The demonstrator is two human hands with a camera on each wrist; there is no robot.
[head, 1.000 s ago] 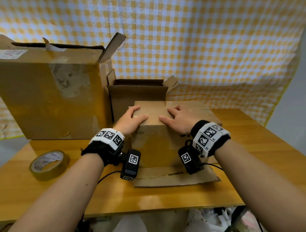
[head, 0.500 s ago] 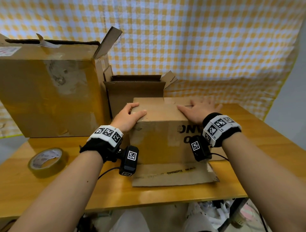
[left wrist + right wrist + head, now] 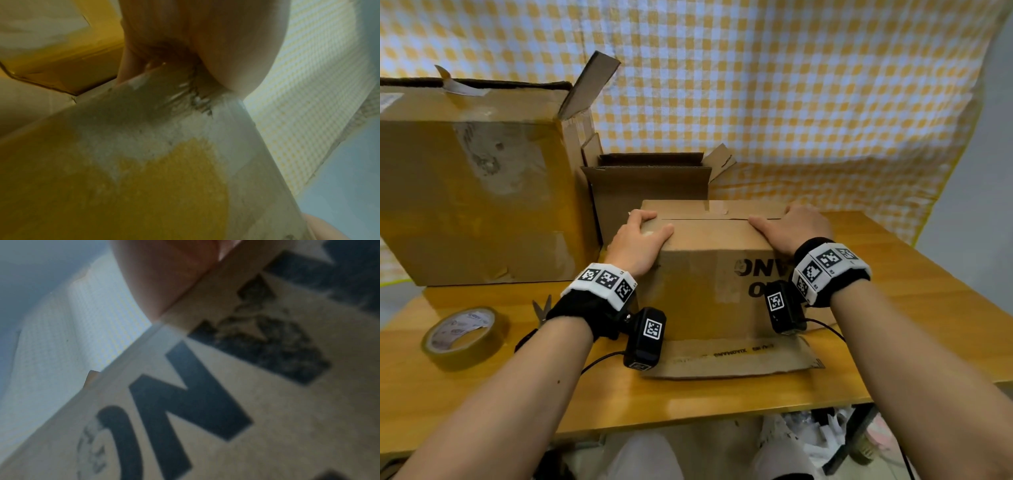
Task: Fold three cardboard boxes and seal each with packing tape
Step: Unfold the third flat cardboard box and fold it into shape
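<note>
A small cardboard box (image 3: 709, 274) with black print stands at the table's middle, its top flaps folded down to a seam. My left hand (image 3: 642, 233) rests on the top left corner, fingers on the top and thumb along the front edge. My right hand (image 3: 791, 226) presses flat on the top right corner. One bottom flap (image 3: 729, 356) lies out on the table towards me. In the left wrist view my palm (image 3: 205, 40) sits on the box corner (image 3: 144, 146). The right wrist view shows my palm (image 3: 164, 272) above the printed box face (image 3: 226, 402). A packing tape roll (image 3: 465, 337) lies at the left.
A large open box (image 3: 476, 192) stands at the back left. A medium open box (image 3: 650, 192) sits behind the small one. Scissors (image 3: 542, 308) lie by my left wrist. The wooden table (image 3: 893, 342) ends close to me. A checked cloth (image 3: 791, 102) hangs behind.
My right hand has slid from the middle of the box top out to its right corner. The left hand has stayed at the left corner.
</note>
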